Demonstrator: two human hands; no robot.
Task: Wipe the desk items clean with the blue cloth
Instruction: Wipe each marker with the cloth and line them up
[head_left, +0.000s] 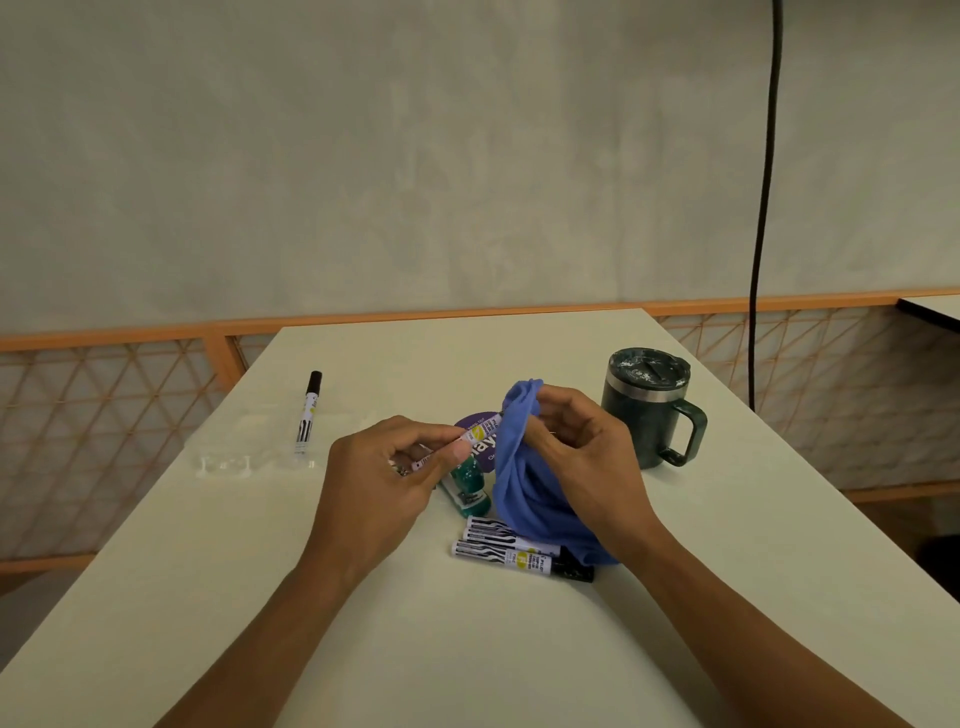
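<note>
Left hand (384, 478) pinches a marker (480, 432) above the middle of the table (363, 623); right hand (582, 447) grips the blue cloth (519, 493) bunched round its far end. A mug (644, 415) stands near the right edge.

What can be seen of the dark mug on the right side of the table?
The mug is dark green and looks like coated metal, with a bare silver band under a dark lid that carries pale specks. Its loop handle points right. It stands upright on the white table, just beyond the right hand; no hand holds it.
</note>
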